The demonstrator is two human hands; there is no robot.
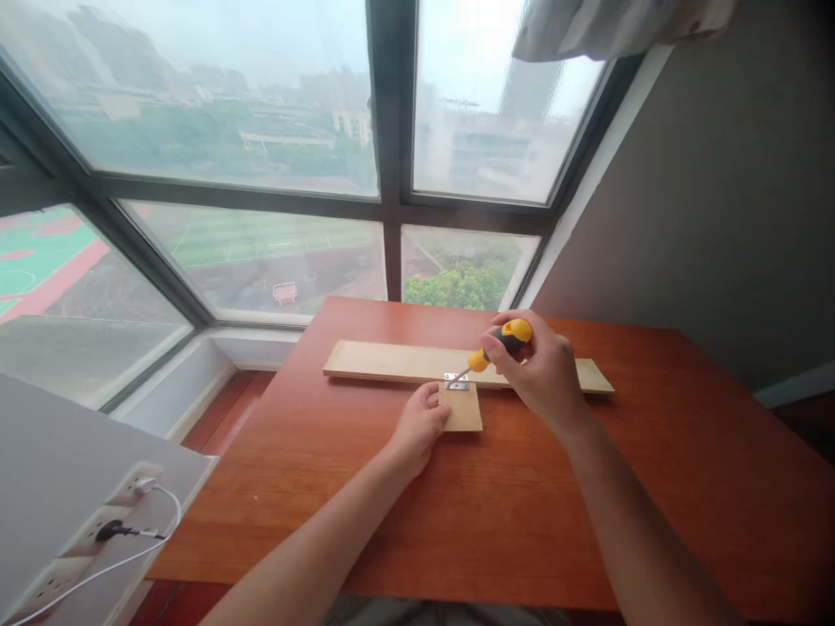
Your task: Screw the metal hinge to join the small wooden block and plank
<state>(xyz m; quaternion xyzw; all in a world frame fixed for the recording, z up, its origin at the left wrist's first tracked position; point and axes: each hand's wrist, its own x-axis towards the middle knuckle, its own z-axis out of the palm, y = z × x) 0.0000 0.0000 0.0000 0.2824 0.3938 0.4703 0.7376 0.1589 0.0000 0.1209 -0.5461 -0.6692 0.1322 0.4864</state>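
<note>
My right hand (544,365) is closed round the yellow and black handle of a screwdriver (509,337), which slants down to the left. Its tip meets the near leaf of a silver metal hinge (456,381). That hinge joins a small wooden piece (464,410) to the near edge of a long pale wooden board (391,360). With my left hand (421,426) I grip the small piece by its left side, fingers curled at its edge. Any screw under the tip is too small to make out, and my right hand hides part of the long board.
Both boards lie on a reddish-brown wooden table (293,487). Large windows with dark frames (391,156) stand beyond its far edge. At the lower left, wall sockets (97,529) hold a black plug and a white cable (117,569). A grey curtain (606,26) hangs at top right.
</note>
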